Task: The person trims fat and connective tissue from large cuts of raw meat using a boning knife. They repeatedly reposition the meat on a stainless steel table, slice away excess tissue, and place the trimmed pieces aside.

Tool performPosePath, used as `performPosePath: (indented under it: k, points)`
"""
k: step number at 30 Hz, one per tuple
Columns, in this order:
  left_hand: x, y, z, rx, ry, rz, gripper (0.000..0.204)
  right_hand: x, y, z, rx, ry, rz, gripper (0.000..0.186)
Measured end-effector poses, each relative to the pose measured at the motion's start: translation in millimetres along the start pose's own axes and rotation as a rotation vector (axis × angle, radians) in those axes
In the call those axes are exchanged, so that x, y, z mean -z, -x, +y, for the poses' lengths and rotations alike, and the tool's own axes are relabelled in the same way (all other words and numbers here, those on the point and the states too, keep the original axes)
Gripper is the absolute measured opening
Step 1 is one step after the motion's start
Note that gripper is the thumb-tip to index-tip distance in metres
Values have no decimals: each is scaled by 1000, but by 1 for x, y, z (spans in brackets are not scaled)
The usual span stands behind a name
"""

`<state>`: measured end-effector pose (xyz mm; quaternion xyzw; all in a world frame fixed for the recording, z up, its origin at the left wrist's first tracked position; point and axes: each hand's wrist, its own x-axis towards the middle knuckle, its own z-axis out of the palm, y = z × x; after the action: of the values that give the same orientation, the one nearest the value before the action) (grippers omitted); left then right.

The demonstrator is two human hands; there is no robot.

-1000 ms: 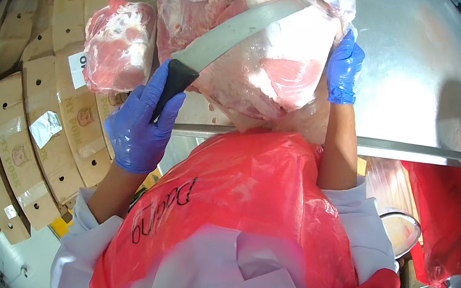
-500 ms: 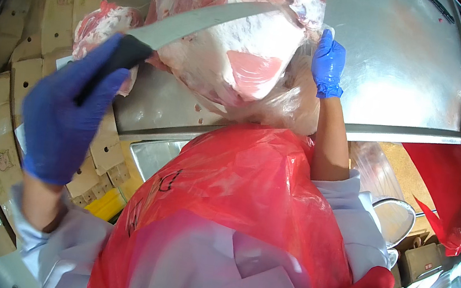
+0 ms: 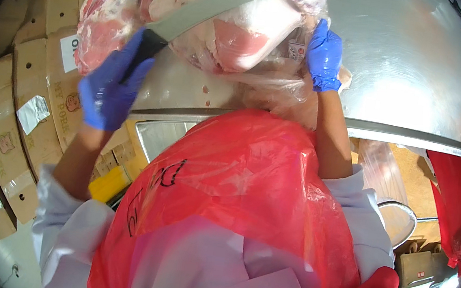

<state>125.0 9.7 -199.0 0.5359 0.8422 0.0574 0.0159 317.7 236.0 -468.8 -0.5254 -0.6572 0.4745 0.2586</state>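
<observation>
Clock positions are taken from the large piece of meat (image 3: 247,40), which lies on the counter (image 3: 406,68) at the top of the view. At 8 o'clock, the left hand (image 3: 108,93) has its grip closed around the handle of the knife (image 3: 210,8); the blade points toward 2 o'clock. Blade contact with the meat cannot be confirmed. At 3 o'clock, the right hand (image 3: 324,56) appears to pinch the plastic wrap (image 3: 276,85).

Caution: a slip, caused by a slick glove or fat, could carry the tip toward the right hand. Loose wrap could snag the blade; pulling it could shift the meat.

Clearance: the small piece of meat (image 3: 105,27) restricts travel at 9 o'clock. At 6 o'clock, the apron (image 3: 240,157) meets the front edge (image 3: 412,138). The widest room lies beyond the right hand, toward 3 o'clock.
</observation>
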Motion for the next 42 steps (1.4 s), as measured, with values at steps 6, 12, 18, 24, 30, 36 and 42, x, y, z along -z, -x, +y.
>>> performPosePath:
  k: [6,12,18,24,30,36,42]
  points:
    - [-73,19,-46,-69,-169,97,59,12,-4,-9,-94,105,-58,62]
    - [-137,47,-56,-39,103,168,67,7,-7,5,-66,201,-50,64]
    - [-152,61,-37,169,318,79,68,11,0,0,-1,209,-34,62]
    - [-193,94,-14,289,482,92,44,48,9,-18,103,-102,-28,39]
    - [-204,114,-12,328,512,18,40,83,24,-86,471,170,145,24]
    - [-191,172,-55,301,427,-22,40,65,21,-197,1173,612,-99,21]
    - [-189,232,-77,430,428,-37,41,27,6,-206,1233,678,-468,29]
